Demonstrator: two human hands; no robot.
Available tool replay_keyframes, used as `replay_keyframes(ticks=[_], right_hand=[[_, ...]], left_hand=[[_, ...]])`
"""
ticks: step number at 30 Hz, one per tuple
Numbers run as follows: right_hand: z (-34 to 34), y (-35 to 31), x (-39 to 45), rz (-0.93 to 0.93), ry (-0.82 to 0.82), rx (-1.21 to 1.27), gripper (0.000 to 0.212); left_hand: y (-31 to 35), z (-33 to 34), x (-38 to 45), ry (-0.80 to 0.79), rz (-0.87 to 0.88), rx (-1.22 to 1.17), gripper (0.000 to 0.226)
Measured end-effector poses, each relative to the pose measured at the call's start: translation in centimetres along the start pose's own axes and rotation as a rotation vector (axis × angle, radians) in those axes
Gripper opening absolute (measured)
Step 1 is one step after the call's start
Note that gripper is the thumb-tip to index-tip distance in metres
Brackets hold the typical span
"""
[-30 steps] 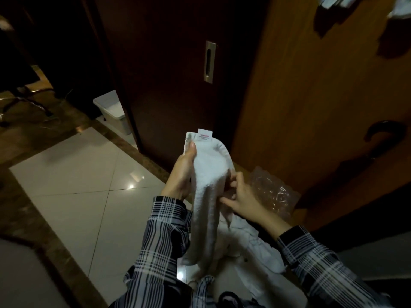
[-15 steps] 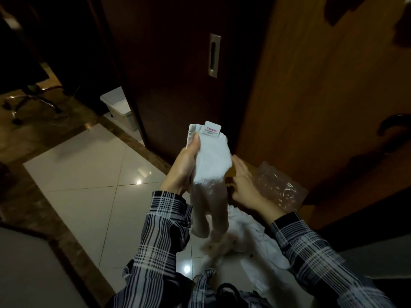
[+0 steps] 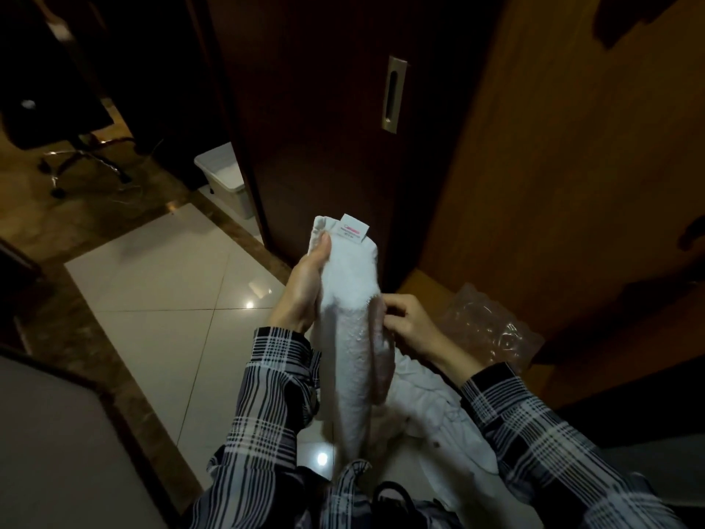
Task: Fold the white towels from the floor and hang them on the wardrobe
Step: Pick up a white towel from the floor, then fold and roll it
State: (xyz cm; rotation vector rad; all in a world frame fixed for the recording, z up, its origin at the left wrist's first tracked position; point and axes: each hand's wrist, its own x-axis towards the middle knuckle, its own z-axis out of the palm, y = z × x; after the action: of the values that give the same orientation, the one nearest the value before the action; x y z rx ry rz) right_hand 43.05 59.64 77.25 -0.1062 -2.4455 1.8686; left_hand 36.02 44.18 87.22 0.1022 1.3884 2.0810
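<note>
Left hand (image 3: 305,288) still grips towel (image 3: 351,299) top. Right hand (image 3: 412,326), off it half a second ago, now pinches its edge: folding resumes, hanging pending.

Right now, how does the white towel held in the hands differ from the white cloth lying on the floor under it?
The towel is lifted and hangs as a long narrow strip; the white cloth lies crumpled on the floor tiles. The left hand grips the towel near its top and the right hand pinches its edge; no hand touches the cloth. The towel shows a label; the cloth shows none. Both are white fabric.
</note>
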Motion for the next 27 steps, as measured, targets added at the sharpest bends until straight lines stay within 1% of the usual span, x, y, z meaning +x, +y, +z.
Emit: replay_keyframes(ticks=[2, 3, 4, 5, 6, 7, 8, 9, 10, 11, 12, 13, 16, 19, 20, 22, 24, 25, 26, 27], right_hand=[[0.1, -0.2, -0.6, -0.063, -0.018, -0.024, 0.015], [0.2, -0.1, -0.9, -0.057, -0.014, -0.039, 0.011], [0.1, 0.2, -1.2, -0.041, -0.011, -0.048, 0.017], [0.1, 0.7, -1.6, 0.016, -0.019, -0.049, 0.025], [-0.1, 1.2, -1.9, 0.096, -0.055, -0.048, 0.034], [-0.3, 1.6, -2.1, 0.184, -0.127, -0.062, 0.039], [-0.5, 2.1, -2.3, 0.260, -0.224, -0.086, 0.038], [-0.9, 2.5, -2.4, 0.311, -0.315, -0.157, 0.029], [-1.1, 3.0, -2.5, 0.339, -0.371, -0.266, 0.019], [-1.2, 3.2, -2.6, 0.350, -0.381, -0.351, 0.022], [-1.4, 3.5, -2.6, 0.362, -0.353, -0.389, 0.030], [-1.6, 3.3, -2.5, 0.393, -0.309, -0.395, 0.033], [-2.2, 1.0, -1.8, 0.352, -0.125, -0.345, 0.026], [-3.0, -4.0, 0.0, 0.229, 0.130, -0.227, 0.024], [-3.4, -5.7, 0.7, 0.179, 0.233, -0.205, 0.021], [-4.4, -8.9, 2.4, 0.118, 0.402, -0.174, 0.007], [-5.8, -12.3, 4.0, 0.055, 0.531, -0.110, 0.027], [-6.3, -14.0, 4.8, -0.016, 0.586, -0.066, 0.031], [-6.9, -15.8, 5.5, -0.109, 0.633, -0.029, 0.028], [-7.2, -17.7, 6.0, -0.197, 0.662, 0.006, 0.021]], left_hand=[[0.2, -0.6, 0.1, 0.035, 0.040, -0.055, 0.036], [0.3, -0.9, 0.1, 0.053, 0.063, -0.083, 0.039], [0.4, -1.2, 0.1, 0.068, 0.085, -0.116, 0.041], [0.5, -1.5, 0.2, 0.081, 0.105, -0.154, 0.043], [0.6, -1.7, 0.2, 0.092, 0.126, -0.196, 0.045], [0.7, -2.0, 0.3, 0.103, 0.153, -0.239, 0.046], [1.0, -2.0, 0.3, 0.116, 0.178, -0.277, 0.047], [1.1, -2.2, 0.4, 0.131, 0.202, -0.303, 0.046], [1.4, -2.2, 0.4, 0.147, 0.221, -0.312, 0.046], [1.7, -2.2, 0.6, 0.163, 0.241, -0.293, 0.046], [2.0, -2.1, 0.6, 0.176, 0.257, -0.262, 0.045], [2.1, -2.0, 0.9, 0.193, 0.274, -0.216, 0.043], [3.1, -1.7, 1.6, 0.284, 0.314, -0.085, 0.041], [4.2, -1.3, 2.9, 0.339, 0.351, 0.144, 0.047], [4.7, -0.8, 3.3, 0.331, 0.365, 0.213, 0.047], [5.9, 0.5, 3.8, 0.278, 0.396, 0.298, 0.043], [7.8, 2.4, 3.9, 0.204, 0.440, 0.303, 0.038], [9.0, 3.4, 4.0, 0.163, 0.467, 0.313, 0.035], [10.2, 4.5, 4.0, 0.120, 0.502, 0.337, 0.032], [11.4, 5.6, 4.1, 0.074, 0.534, 0.375, 0.029]])
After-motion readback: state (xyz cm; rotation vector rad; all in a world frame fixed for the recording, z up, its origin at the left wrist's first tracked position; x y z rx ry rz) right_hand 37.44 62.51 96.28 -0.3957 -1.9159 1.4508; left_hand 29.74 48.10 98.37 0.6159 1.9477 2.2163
